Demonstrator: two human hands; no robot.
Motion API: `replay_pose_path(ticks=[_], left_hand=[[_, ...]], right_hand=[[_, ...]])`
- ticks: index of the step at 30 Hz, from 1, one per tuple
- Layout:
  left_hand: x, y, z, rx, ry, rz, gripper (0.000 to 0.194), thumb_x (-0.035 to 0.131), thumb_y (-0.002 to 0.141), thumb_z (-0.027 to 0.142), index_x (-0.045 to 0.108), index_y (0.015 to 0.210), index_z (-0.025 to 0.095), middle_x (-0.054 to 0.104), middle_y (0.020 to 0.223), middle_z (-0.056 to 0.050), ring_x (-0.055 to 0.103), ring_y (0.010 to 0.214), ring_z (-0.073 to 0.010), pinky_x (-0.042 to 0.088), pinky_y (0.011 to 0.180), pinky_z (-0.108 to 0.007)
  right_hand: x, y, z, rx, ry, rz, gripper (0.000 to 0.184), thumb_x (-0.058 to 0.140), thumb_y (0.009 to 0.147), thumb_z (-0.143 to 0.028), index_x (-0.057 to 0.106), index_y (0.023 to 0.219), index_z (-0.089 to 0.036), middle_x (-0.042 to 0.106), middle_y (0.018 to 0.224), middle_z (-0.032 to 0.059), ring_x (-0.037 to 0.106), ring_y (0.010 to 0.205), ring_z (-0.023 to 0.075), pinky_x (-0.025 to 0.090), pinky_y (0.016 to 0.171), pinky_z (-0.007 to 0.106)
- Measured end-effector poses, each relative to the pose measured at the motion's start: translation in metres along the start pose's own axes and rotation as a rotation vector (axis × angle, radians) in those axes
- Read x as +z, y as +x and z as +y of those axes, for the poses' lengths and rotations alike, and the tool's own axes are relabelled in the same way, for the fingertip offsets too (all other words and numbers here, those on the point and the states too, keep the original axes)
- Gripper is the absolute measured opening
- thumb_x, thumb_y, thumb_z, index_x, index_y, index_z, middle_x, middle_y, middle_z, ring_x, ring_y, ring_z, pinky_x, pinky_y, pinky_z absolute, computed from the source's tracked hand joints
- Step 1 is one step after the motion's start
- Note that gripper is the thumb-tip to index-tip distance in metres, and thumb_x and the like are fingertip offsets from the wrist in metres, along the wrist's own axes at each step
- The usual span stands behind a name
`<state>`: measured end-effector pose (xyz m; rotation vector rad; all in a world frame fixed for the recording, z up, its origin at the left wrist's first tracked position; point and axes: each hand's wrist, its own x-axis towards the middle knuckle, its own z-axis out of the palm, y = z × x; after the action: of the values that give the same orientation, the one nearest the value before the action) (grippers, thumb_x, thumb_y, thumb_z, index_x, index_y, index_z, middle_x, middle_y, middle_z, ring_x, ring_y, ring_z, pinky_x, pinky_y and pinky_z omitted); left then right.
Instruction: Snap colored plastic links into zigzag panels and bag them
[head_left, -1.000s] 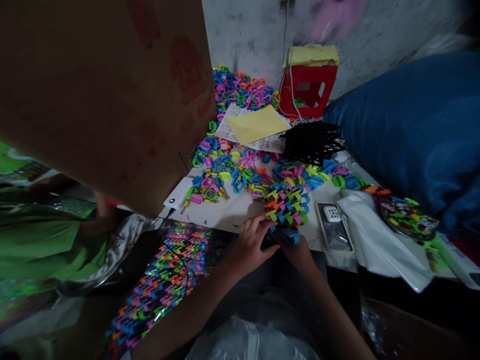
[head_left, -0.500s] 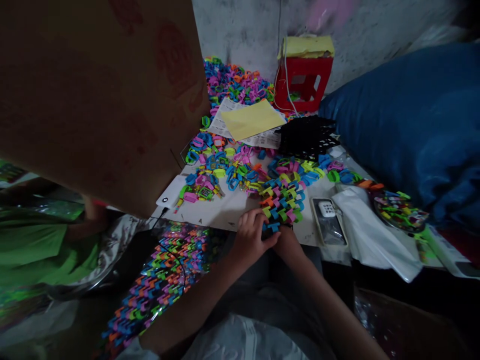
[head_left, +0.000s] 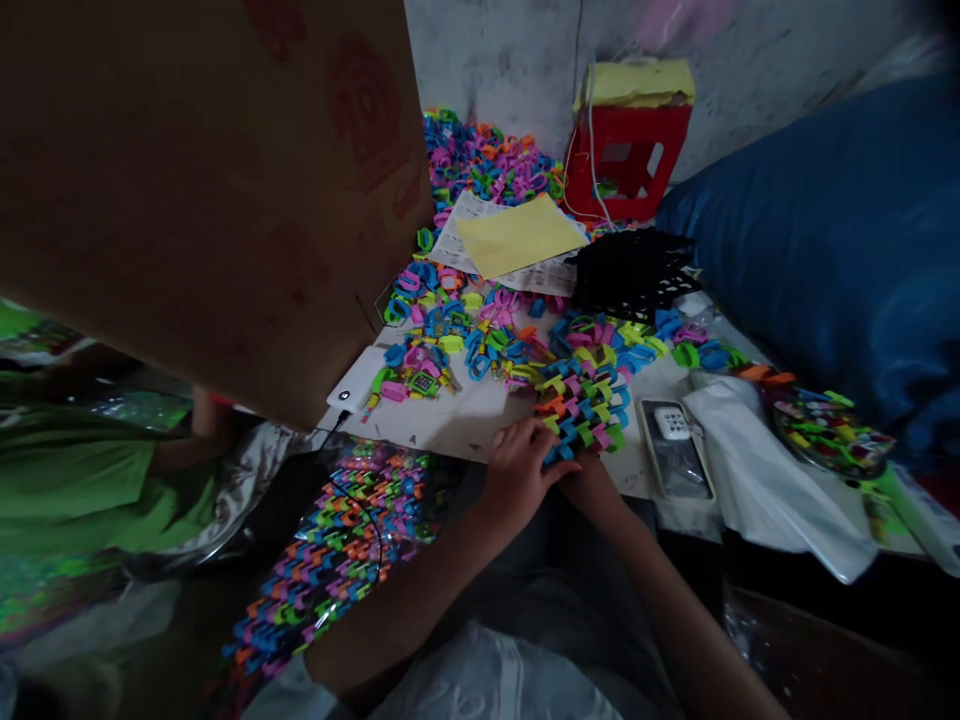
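At the table's near edge I hold a card of toy watches (head_left: 581, 400), with colourful plastic watches packed in slanting rows. My left hand (head_left: 521, 460) is closed on its near left corner, thumb beside a blue watch. My right hand (head_left: 589, 480) is under the near edge, its fingers hidden beneath the rows. Loose toy watches (head_left: 487, 345) in blue, pink, green and yellow lie scattered just beyond the card.
A large cardboard box (head_left: 225, 200) blocks the left. A red stool (head_left: 630, 160), yellow paper (head_left: 521, 238), black netting-like material (head_left: 634, 270), a phone box (head_left: 675, 450), white plastic bags (head_left: 772, 470) and a blue sack (head_left: 817, 230) surround the worktop. A person in green (head_left: 82, 460) sits left.
The whole view has shifted slightly, so things appear a little further right. Both hands stay on the card, with the left thumb slightly moved along its near edge.
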<state>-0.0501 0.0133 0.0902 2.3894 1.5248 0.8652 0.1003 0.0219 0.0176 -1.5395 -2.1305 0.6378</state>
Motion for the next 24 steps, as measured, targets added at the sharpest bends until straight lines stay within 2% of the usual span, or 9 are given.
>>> replay_pose_path(ticks=[3,7,11,13,15,18,19,21,24], left_hand=[[0.001,0.001,0.006,-0.008,0.047,-0.038,0.032,0.059,0.085,0.051,0.059,0.097,0.022,0.059,0.100,-0.005,0.056,0.095,-0.0235,0.042,0.079,-0.036],[-0.001,0.003,0.012,-0.001,0.127,-0.054,0.025,0.060,0.086,0.044,0.059,0.098,0.022,0.058,0.105,-0.005,0.055,0.097,-0.0243,0.042,0.082,-0.039],[-0.008,-0.002,0.010,0.036,0.018,-0.015,0.039,0.065,0.082,0.047,0.057,0.110,0.022,0.059,0.109,-0.006,0.055,0.103,-0.0253,0.042,0.087,-0.041],[-0.017,-0.011,0.005,0.008,-0.101,0.050,0.042,0.064,0.083,0.048,0.055,0.115,0.023,0.058,0.111,-0.007,0.054,0.106,-0.0247,0.042,0.091,-0.041],[-0.029,-0.025,0.001,-0.053,-0.238,0.116,0.033,0.059,0.088,0.042,0.056,0.115,0.023,0.057,0.111,-0.007,0.053,0.109,-0.0226,0.043,0.094,-0.039],[-0.048,-0.043,0.003,-0.130,-0.426,0.134,0.022,0.052,0.093,0.036,0.057,0.109,0.022,0.057,0.104,-0.007,0.056,0.100,-0.0194,0.046,0.089,-0.034],[-0.053,-0.047,0.006,-0.121,-0.468,0.110,0.023,0.053,0.092,0.037,0.057,0.109,0.022,0.058,0.103,-0.006,0.057,0.097,-0.0190,0.048,0.087,-0.033],[-0.063,-0.048,0.018,-0.036,-0.509,0.023,0.027,0.057,0.089,0.040,0.059,0.111,0.024,0.058,0.104,-0.006,0.057,0.098,-0.0197,0.048,0.088,-0.034],[-0.073,-0.039,0.042,0.158,-0.541,-0.112,0.034,0.061,0.087,0.043,0.059,0.118,0.029,0.059,0.114,-0.005,0.054,0.109,-0.0215,0.044,0.097,-0.036]], right_hand=[[0.003,0.000,0.007,-0.022,0.018,0.043,0.029,0.050,0.083,-0.015,0.068,0.105,-0.018,0.072,0.101,0.0128,0.067,0.099,0.0252,0.052,0.082,0.033],[0.005,0.000,0.007,0.047,-0.007,-0.024,0.024,0.048,0.082,-0.013,0.071,0.088,-0.016,0.073,0.080,0.0115,0.069,0.079,0.0242,0.052,0.071,0.031],[-0.002,-0.003,-0.002,0.008,0.013,-0.022,0.022,0.049,0.081,-0.013,0.070,0.085,-0.016,0.073,0.081,0.0118,0.069,0.080,0.0237,0.051,0.071,0.030],[-0.013,-0.012,-0.005,0.011,0.086,-0.016,0.019,0.053,0.082,-0.021,0.070,0.089,-0.018,0.074,0.084,0.0104,0.069,0.081,0.0235,0.052,0.070,0.030],[-0.030,-0.027,-0.006,0.078,0.185,0.045,0.022,0.059,0.082,-0.035,0.069,0.093,-0.019,0.073,0.087,0.0095,0.068,0.076,0.0232,0.051,0.067,0.031],[-0.059,-0.051,-0.009,0.105,0.369,0.109,0.044,0.057,0.079,-0.062,0.067,0.078,-0.019,0.071,0.081,0.0095,0.065,0.071,0.0219,0.050,0.065,0.030],[-0.066,-0.056,-0.012,0.064,0.446,0.070,0.052,0.052,0.078,-0.070,0.063,0.069,-0.020,0.069,0.076,0.0094,0.065,0.069,0.0212,0.050,0.064,0.030],[-0.072,-0.062,-0.022,-0.060,0.554,-0.105,0.065,0.037,0.079,-0.079,0.054,0.055,-0.021,0.064,0.061,0.0078,0.062,0.063,0.0185,0.049,0.062,0.027],[-0.066,-0.058,-0.039,-0.237,0.407,-0.388,0.069,0.031,0.083,-0.077,0.048,0.046,-0.022,0.053,0.044,0.0036,0.059,0.053,0.0142,0.047,0.058,0.022]])
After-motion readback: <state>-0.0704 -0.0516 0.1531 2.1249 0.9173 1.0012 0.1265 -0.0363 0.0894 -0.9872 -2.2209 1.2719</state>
